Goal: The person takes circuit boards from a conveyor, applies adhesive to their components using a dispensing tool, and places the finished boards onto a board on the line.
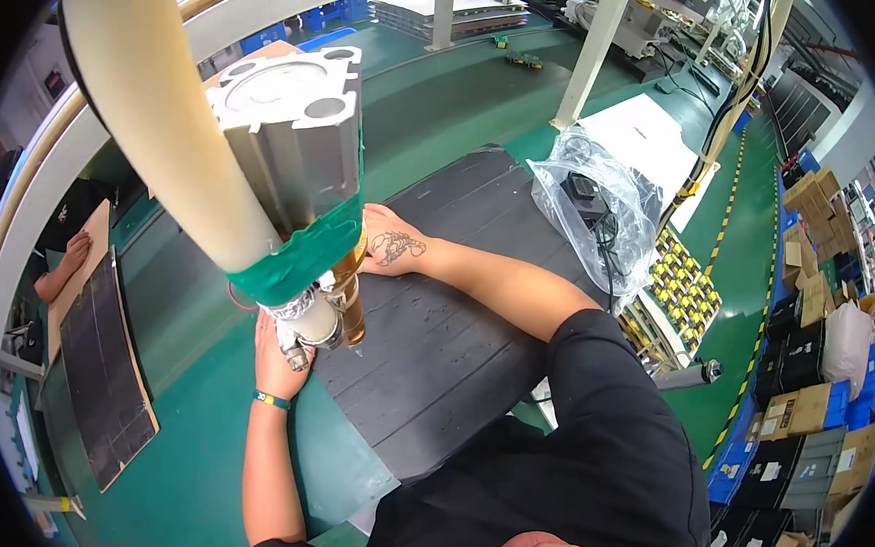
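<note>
A metal pneumatic cylinder (295,152), wrapped in green tape (301,257) with brass and silver fittings (313,326) below, hangs close to the camera and covers much of both hands. My left hand (274,356), with a band (271,400) at its wrist, lies behind the fittings at the left edge of a black ribbed mat (452,343). My right hand (388,244), tattooed on its back, rests on the mat beside the cylinder. The fingers of both hands are hidden, so whether either holds something cannot be seen.
A clear plastic bag (599,203) with a black device and cable lies right of the mat. Yellow-and-black parts (686,293) fill a tray beyond my right arm. Another person's hand (77,250) rests on a board at left, near another black mat (106,369). White posts (599,48) frame the bench.
</note>
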### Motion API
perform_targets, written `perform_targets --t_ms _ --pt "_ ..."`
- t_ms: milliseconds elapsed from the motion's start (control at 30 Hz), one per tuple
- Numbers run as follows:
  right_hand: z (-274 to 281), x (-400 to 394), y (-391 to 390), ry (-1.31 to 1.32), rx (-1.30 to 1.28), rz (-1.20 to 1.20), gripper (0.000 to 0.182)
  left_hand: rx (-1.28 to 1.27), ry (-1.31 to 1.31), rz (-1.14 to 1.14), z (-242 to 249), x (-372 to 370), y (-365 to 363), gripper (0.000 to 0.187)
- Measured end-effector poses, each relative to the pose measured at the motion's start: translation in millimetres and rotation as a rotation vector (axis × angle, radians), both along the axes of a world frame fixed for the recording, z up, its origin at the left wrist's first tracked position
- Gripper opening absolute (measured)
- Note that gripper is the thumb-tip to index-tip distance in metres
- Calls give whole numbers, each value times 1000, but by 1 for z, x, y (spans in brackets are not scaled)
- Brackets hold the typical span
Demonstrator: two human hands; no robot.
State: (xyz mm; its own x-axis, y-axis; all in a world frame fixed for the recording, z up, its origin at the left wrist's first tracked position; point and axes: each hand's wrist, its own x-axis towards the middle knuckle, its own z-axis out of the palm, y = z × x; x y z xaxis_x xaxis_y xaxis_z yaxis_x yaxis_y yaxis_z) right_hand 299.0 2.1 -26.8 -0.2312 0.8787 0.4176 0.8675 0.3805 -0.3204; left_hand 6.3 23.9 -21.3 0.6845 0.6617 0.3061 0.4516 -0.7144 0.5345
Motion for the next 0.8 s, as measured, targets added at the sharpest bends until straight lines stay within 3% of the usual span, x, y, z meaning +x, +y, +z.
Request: perform_targets --t_ms 200,300,800 --pt "3 -2 -2 22 -11 -25 52 -2 -36 -24 -5 -2 1 45" --pt "2 -3 -3 8 -4 -38 52 -76 30 -48 19 1 -9 38" --pt "1 -2 -3 3 26 -22 49 -2 62 -30 20 4 -7 42"
